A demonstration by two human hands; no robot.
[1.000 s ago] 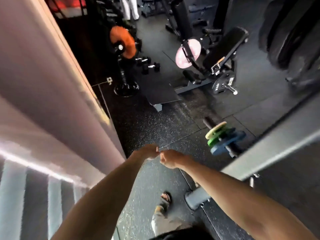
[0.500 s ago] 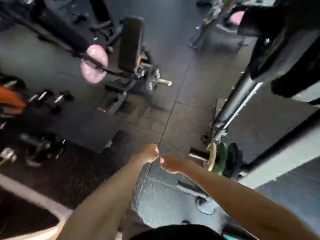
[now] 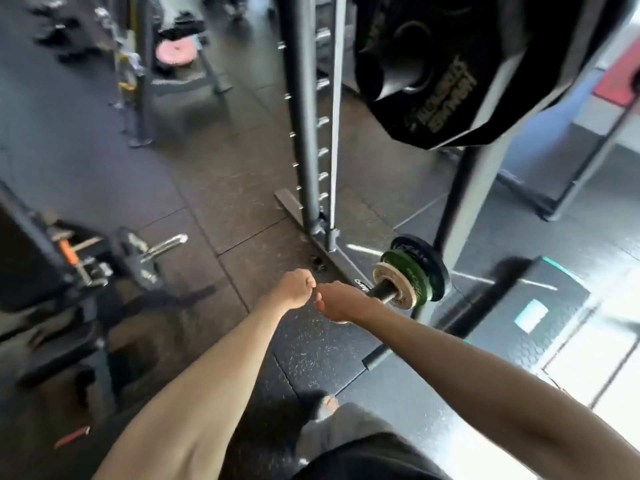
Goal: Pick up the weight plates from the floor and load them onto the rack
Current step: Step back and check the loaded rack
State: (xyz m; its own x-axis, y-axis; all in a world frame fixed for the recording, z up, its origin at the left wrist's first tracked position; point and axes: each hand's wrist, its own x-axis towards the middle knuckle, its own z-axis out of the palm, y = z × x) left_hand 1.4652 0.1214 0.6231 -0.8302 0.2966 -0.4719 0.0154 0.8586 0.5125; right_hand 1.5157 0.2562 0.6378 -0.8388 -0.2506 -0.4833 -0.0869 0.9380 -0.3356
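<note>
My left hand (image 3: 294, 289) and my right hand (image 3: 337, 303) are closed into fists and touch knuckle to knuckle in front of me, with nothing visible in them. Just right of my right hand, a low horizontal peg (image 3: 381, 292) of the rack carries a small white plate (image 3: 394, 287), a green plate (image 3: 410, 271) and a dark plate (image 3: 433, 263). A large black plate (image 3: 440, 74) hangs on a higher peg at the top right. The grey rack upright (image 3: 304, 116) stands behind my hands.
A bench machine with a chrome handle (image 3: 162, 245) stands at the left. A pink plate (image 3: 175, 51) lies far back on another frame. A dark box with teal edges (image 3: 512, 299) sits at the right. My foot (image 3: 327, 405) is on the black rubber floor.
The view has swung to the right, so the rack upright and the large black plate now fill the top. My fists stay pressed together. The loaded peg is closer to my right hand.
</note>
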